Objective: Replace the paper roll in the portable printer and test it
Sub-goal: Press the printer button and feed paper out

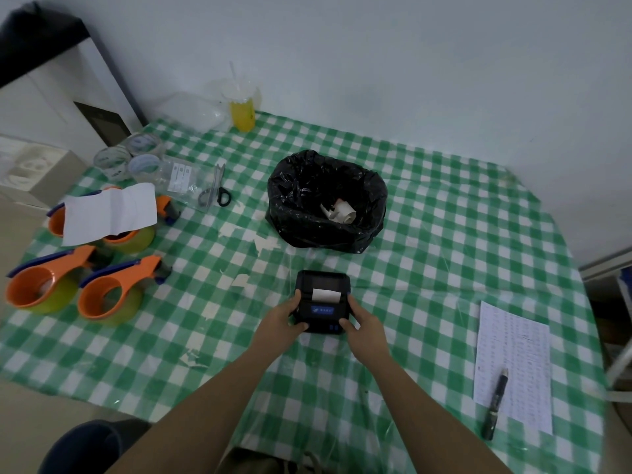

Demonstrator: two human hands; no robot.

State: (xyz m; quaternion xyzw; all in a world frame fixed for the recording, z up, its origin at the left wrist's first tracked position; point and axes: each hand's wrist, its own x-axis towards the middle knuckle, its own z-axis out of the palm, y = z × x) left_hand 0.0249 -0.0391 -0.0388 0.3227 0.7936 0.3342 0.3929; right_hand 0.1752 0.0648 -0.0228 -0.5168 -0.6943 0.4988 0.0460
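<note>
A small black portable printer (323,285) with a blue label lies on the green checked tablecloth (427,234) in the middle of the table. A short strip of white paper (326,295) sticks out of its slot. My left hand (284,318) grips its left side, thumb on the front corner. My right hand (360,323) holds its right side, thumb near the blue buttons. Behind the printer stands a bin lined with a black bag (326,200), with a white used paper roll (342,211) inside.
Orange tape dispensers (113,289) and a white sheet (111,212) fill the left side. Scissors (215,189), tape rolls (128,157) and a yellow drink cup (242,109) stand at the back left. A printed sheet (516,364) with a pen (495,405) lies at the right.
</note>
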